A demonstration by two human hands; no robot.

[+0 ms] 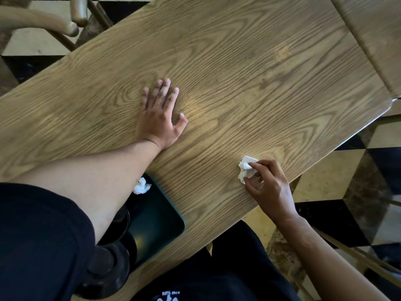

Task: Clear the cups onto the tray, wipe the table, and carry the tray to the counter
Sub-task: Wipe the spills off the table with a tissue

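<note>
My left hand (pixel 159 115) lies flat, palm down, on the wooden table (pixel 249 68) with fingers spread and nothing in it. My right hand (pixel 267 185) pinches a crumpled white napkin (pixel 246 169) against the tabletop near the table's near-right edge. A dark green tray (pixel 160 218) sits at the near edge, partly under my left forearm. On it lie a second crumpled white napkin (pixel 142 186) and dark cups (pixel 112 263), which are mostly hidden by my arm and sleeve.
A wooden chair (pixel 54 20) stands beyond the table's far-left side. Another wooden tabletop (pixel 375 35) adjoins at the top right. A black-and-cream checkered floor (pixel 358 177) shows to the right, with chair legs (pixel 355 255) low on that side.
</note>
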